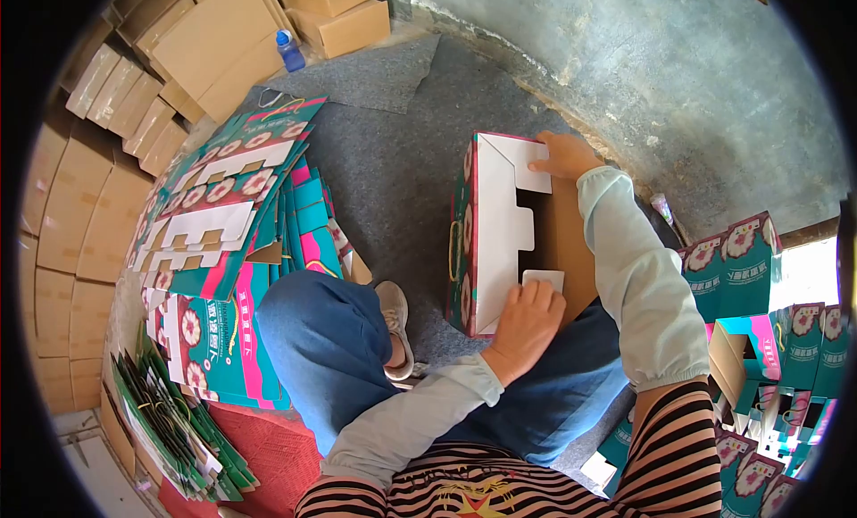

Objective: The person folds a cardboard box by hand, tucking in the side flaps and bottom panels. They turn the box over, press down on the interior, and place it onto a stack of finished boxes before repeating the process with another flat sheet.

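Remotely, I see flattened teal-and-pink cardboard sheets (pixel 308 210) piled left; right of them sits an open, maroon-edged white-and-teal cardboard box (pixel 498 250). Apparently to steady it, the outstretched right hand (pixel 569 156) grips its far end; the left hand (pixel 527 329) curls over its white near flap (pixel 546 278), pinching or not, I can't tell.
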`<state>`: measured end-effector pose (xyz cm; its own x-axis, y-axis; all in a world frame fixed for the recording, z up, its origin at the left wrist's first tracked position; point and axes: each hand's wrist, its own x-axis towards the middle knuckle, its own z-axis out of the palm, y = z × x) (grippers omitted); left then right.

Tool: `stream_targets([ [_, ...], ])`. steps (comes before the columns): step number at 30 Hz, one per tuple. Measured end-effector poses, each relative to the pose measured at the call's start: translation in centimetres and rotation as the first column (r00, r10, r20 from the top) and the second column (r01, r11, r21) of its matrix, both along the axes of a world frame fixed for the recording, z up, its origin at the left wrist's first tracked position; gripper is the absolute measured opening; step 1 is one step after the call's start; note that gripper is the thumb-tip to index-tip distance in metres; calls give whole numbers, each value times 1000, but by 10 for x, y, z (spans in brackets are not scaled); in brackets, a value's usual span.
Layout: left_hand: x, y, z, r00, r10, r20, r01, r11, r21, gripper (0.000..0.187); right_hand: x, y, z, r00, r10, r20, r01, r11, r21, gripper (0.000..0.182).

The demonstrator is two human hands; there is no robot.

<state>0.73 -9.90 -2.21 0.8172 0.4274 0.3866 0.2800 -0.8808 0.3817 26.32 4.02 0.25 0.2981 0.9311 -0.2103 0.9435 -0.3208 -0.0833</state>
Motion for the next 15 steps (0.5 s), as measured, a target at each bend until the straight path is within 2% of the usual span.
stream_targets([
  [3,1,-20,6,998,-53,25,57,977,-206,40,7,-2,-1,999,-29,-27,29,999,-14,66],
  [4,3,-23,5,999,-23,24,28,980,-197,44,9,-5,-2,999,-37,-36,37,999,4,67],
  [10,17,-35,-10,987,81,-135,-88,995,-44,31,5,-20,4,997,-75,-33,76,997,34,68],
  [14,11,-44,-14,990,125,-61,-123,992,31,24,10,-34,12,987,-152,-52,149,987,-60,70],
  [15,1,-39,-8,991,115,-65,-112,993,40,24,16,-42,12,982,-179,-55,177,984,-34,68],
])
